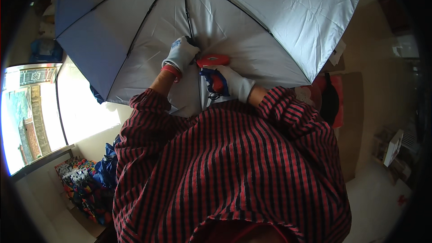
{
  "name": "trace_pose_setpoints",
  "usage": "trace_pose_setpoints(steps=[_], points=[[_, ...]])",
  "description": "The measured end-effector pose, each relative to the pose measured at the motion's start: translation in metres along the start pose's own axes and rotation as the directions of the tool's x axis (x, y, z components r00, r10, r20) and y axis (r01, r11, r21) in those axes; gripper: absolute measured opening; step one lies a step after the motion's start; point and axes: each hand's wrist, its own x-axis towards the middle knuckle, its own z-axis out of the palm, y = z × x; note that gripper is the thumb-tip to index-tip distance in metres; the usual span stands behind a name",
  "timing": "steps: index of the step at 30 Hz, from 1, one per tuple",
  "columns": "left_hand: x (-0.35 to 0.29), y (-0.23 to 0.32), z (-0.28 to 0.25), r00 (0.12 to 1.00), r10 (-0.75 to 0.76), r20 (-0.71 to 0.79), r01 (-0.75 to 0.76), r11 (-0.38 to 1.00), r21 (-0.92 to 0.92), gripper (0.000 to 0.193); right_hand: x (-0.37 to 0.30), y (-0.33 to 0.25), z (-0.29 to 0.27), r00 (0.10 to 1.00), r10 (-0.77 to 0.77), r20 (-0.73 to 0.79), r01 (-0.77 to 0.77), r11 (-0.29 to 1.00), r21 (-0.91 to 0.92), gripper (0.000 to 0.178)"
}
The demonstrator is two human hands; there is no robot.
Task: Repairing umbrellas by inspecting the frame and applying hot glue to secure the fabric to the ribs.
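A large opened umbrella (252, 40) fills the upper part of the head view, its silvery inner side toward me and its dark ribs meeting near the top edge. My left hand (182, 51), in a white glove with dark fingertips, is closed at the lower end of a dark rib; what its fingers pinch is hidden. Just to its right, my right hand (229, 83) in a white and blue glove wraps around a red rounded piece (218, 83) with a thin black cord below. Above that hand lies a flat red oval piece (213, 60) with a pale mark; its kind is unclear.
A bright window (33, 117) is at the left. Below it sits a heap of patterned, colourful fabric (83, 184) beside blue cloth (107, 166). Right of the canopy are a red and black item (332, 101) and brown cardboard (352, 121). A box-like white object (393, 148) stands farther right.
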Motion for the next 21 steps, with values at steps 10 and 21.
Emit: trace_pose_setpoints(steps=[10,21], points=[[0.021,-0.032,-0.139,0.892,0.145,-0.428,0.212,0.702,0.68,0.028,-0.024,-0.053,0.074,0.775,-0.629,0.059,0.613,0.726,-0.312,0.018],[0.017,0.016,-0.052,0.711,0.417,-0.566,-0.225,0.898,0.379,0.041,0.038,-0.109,0.055,0.425,-0.905,-0.017,0.765,0.37,-0.527,0.024]])
